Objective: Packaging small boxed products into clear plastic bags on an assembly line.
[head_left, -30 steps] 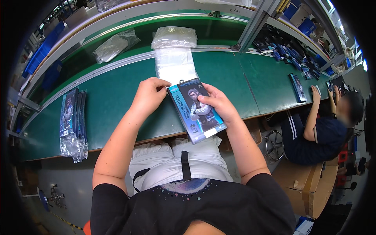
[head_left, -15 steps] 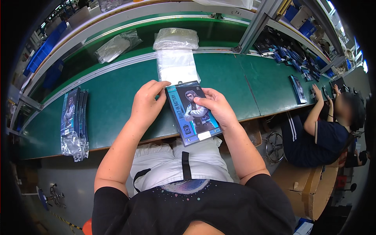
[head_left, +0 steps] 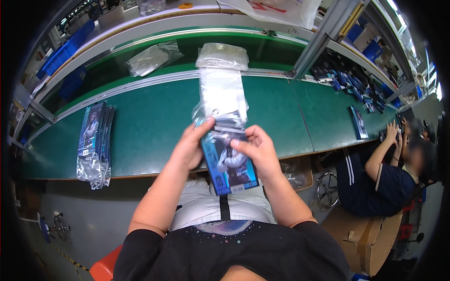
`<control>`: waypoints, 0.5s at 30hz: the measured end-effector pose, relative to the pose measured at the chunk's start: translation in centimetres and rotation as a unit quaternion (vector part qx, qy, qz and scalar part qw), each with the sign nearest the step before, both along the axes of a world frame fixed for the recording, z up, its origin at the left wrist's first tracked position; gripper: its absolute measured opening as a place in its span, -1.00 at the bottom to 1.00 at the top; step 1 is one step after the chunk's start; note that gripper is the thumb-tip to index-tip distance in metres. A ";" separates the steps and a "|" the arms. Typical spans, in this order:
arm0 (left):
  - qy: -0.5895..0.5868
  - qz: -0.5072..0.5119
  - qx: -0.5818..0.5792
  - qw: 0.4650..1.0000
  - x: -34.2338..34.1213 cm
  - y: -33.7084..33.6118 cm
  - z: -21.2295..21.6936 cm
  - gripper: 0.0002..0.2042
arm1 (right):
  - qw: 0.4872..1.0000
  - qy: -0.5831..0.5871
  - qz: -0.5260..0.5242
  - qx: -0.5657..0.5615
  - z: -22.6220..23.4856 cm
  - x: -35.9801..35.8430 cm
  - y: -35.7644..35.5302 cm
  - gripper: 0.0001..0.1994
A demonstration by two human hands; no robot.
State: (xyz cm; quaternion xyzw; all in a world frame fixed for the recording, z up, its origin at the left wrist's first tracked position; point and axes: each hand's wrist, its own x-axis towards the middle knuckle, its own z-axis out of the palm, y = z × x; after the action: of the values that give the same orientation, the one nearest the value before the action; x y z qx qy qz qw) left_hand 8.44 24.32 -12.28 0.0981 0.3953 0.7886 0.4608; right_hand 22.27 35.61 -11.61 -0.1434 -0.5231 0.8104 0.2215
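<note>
A flat blue-and-black retail box [head_left: 229,171] with a printed figure on its front is held tilted over the table's near edge. My right hand [head_left: 260,151] grips its right side, thumb across the front and fingers curled at the edge. At the box's upper left corner, my left hand [head_left: 191,144] is closed, pinching a clear plastic bag [head_left: 229,122] whose film covers the box's top end. Just beyond lies a stack of flat clear bags [head_left: 221,89], reaching toward my hands. What the left fingers do behind the box is hidden.
Several bagged boxes [head_left: 95,136] stand in a row on the green table [head_left: 154,112] at left. A bundle of clear bags [head_left: 152,58] and a folded plastic pile [head_left: 222,55] lie at the back. At right, a co-worker [head_left: 398,173] sits near another box [head_left: 358,122] and a heap of boxes.
The box has come nearer to me, and plastic film now covers its top end. My left hand has moved from beside the corner to pinching the bag there. The view has shifted slightly.
</note>
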 end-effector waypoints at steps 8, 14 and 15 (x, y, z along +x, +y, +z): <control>-0.109 0.044 0.068 0.991 -2.2 -1.4 1.2 -0.74 | 0.970 -0.052 0.183 0.153 2.7 2.5 -0.4 0.03; -0.022 -0.065 0.031 0.997 4.7 -1.2 4.2 -0.64 | 0.958 0.044 0.000 0.283 3.9 1.7 -0.2 -0.04; -0.020 -0.151 0.091 0.984 5.8 -1.4 4.4 -0.61 | 0.943 0.070 -0.075 0.316 4.3 1.4 -0.1 -0.20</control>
State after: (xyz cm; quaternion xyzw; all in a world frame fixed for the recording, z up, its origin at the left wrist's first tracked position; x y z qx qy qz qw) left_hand 14.28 22.95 -7.86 0.1823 0.2927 0.7444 0.5717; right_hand 23.66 35.53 -7.30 -0.0475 -0.7229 0.5927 0.3519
